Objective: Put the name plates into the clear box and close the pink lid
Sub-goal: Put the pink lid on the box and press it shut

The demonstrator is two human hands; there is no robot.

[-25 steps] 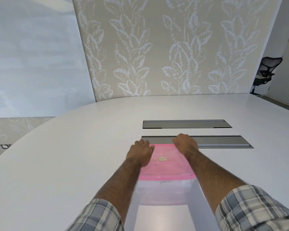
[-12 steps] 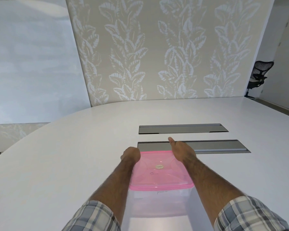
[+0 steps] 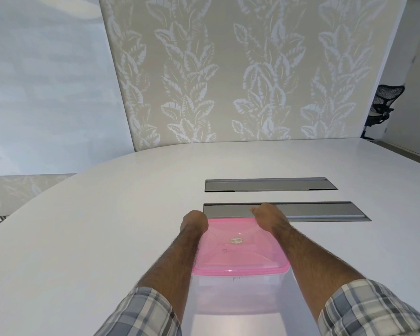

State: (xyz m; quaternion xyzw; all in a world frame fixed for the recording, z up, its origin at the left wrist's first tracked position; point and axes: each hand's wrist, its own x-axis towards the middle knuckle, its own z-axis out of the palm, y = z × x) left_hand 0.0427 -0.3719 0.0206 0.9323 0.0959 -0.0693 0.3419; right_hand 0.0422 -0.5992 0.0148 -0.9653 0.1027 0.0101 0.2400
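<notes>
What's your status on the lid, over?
Both hands, left and right, at far corners of pink lid. Lid sits on clear box. Name plates not discernible. Nothing obstructing.

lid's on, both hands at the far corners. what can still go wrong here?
1. The left hand and right hand sit at the far corners of the pink lid; nothing presses its near edge, so that side may not be fully seated.
2. The clear box stands on a smooth white table; pushing at the far rim could slide or tip it.
3. The box's contents are too hazy to confirm the name plates are inside.
</notes>
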